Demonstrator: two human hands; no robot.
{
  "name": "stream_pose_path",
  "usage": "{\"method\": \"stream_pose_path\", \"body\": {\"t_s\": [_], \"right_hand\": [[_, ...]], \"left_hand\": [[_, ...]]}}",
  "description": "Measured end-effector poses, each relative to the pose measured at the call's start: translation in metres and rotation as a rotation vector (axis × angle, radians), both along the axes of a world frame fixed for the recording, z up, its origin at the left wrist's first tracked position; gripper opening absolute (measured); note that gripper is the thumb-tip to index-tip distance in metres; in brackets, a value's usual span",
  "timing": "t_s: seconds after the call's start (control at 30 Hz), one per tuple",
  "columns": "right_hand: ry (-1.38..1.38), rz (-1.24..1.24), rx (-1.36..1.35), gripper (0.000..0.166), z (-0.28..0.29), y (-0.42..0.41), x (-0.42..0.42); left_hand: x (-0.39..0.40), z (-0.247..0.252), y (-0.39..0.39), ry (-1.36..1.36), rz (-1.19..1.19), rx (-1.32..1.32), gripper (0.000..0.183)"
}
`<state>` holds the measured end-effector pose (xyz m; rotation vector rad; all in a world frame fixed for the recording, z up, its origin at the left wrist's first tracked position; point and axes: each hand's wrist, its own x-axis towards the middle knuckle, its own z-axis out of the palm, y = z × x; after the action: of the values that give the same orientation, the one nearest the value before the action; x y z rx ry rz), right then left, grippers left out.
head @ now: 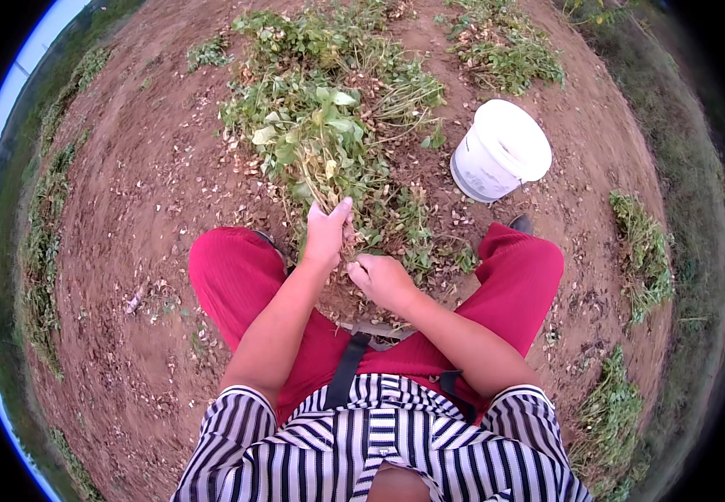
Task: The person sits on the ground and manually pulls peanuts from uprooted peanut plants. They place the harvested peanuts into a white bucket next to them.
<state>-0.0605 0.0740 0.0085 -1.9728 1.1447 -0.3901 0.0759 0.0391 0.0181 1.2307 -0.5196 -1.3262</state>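
Observation:
My left hand (pixel 327 233) is closed around the stems of a bunch of uprooted peanut plants (pixel 322 141), whose leafy tops point away from me. Just below it, my right hand (pixel 382 279) has its fingers bent at the root end of the same bunch. Whatever lies between those right fingertips is too small to make out. Beneath and beyond the bunch spreads a heap of pulled peanut plants (pixel 337 53), with tan pods showing among the leaves and stems.
A white plastic bucket (pixel 472 164) stands tilted on the soil to the right, beyond my right knee. Another plant heap (pixel 507 59) lies behind it. More plants (pixel 642 257) line the right side. Dry leaves and pods litter the brown soil (pixel 130 238).

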Motion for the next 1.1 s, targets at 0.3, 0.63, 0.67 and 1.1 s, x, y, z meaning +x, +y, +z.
{"method": "stream_pose_path", "body": {"t_s": [0.3, 0.63, 0.67, 1.1], "right_hand": [[-0.097, 0.036, 0.632, 0.037, 0.024, -0.030, -0.020], [-0.265, -0.106, 0.792, 0.035, 0.038, -0.025, -0.061], [-0.320, -0.198, 0.794, 0.034, 0.039, -0.033, -0.067], [-0.465, -0.648, 0.414, 0.042, 0.065, -0.145, -0.131]], "left_hand": [[-0.008, 0.008, -0.003, -0.030, -0.069, -0.028, 0.026], [0.063, 0.012, -0.028, 0.204, 0.309, -0.115, 0.015], [0.060, 0.016, -0.026, 0.177, 0.313, -0.137, 0.015], [0.029, 0.010, -0.012, 0.382, -0.010, -0.108, 0.023]]}}
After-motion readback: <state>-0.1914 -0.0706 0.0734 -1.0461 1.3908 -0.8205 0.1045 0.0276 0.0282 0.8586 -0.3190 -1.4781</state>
